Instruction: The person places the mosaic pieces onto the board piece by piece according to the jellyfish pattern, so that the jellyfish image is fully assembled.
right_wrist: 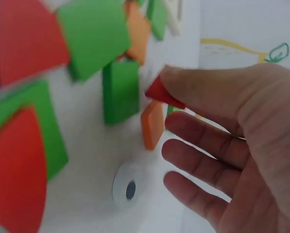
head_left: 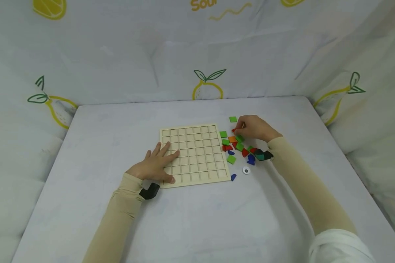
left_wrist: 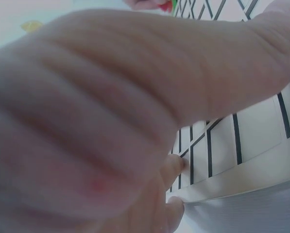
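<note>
A pale, wood-coloured square board (head_left: 197, 157), smooth and ruled into squares by thin lines, lay midway between the left and right edges of the bench (head_left: 197, 223). The left hand (head_left: 156, 163) rested on the board's left side, its fingers spread apart. Off the board's right edge, the right hand (head_left: 255, 128) pinched a flat, glossy red piece (right_wrist: 159, 93) between thumb and fingers. Around it were flat green square tiles (head_left: 231, 159), an orange tile (head_left: 232, 139), blue pieces with curved edges (head_left: 251, 159) and a round white disc (head_left: 246, 170) with a dark centre. The white lemon-print cloth (head_left: 118, 54) behind read "Sour", cut off at the top. The bench's near edge fell out of view; the right hand partly hid the red piece, and nearby tiles blurred in the right wrist view.
</note>
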Action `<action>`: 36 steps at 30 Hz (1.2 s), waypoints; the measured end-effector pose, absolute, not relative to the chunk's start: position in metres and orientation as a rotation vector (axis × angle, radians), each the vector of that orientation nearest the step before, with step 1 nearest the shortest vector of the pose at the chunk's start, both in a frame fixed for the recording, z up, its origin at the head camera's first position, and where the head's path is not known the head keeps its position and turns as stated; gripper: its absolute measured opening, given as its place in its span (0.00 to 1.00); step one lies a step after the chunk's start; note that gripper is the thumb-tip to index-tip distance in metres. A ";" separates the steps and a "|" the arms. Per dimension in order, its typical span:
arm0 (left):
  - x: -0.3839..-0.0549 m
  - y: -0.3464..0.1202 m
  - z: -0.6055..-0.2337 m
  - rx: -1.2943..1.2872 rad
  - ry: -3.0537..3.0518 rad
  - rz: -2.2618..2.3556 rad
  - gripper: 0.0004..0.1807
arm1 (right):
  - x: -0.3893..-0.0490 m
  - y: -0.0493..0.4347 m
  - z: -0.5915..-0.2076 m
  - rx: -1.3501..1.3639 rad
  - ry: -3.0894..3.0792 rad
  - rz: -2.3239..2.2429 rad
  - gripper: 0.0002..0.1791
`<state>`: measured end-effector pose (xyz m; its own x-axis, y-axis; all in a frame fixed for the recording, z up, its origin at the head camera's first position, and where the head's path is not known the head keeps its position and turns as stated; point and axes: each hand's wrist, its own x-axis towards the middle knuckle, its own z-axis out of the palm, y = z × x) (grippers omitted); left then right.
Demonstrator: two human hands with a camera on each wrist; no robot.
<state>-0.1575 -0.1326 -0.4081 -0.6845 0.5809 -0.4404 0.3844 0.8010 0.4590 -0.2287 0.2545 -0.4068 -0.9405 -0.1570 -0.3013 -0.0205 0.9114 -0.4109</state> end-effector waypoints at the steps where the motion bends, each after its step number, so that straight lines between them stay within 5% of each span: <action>1: -0.157 -0.133 -0.408 0.711 2.405 0.442 0.53 | -0.229 0.254 -0.406 -0.112 2.726 -0.661 0.11; 8: -0.158 -0.133 -0.407 0.699 2.408 0.437 0.53 | -0.233 0.241 -0.395 -0.242 2.714 -0.937 0.21; 18: -0.160 -0.133 -0.409 0.687 2.393 0.442 0.54 | -0.236 0.208 -0.386 -0.251 2.705 -1.102 0.11; 36: -0.159 -0.133 -0.409 0.684 2.411 0.434 0.55 | -0.239 0.178 -0.407 -0.314 2.573 -1.046 0.10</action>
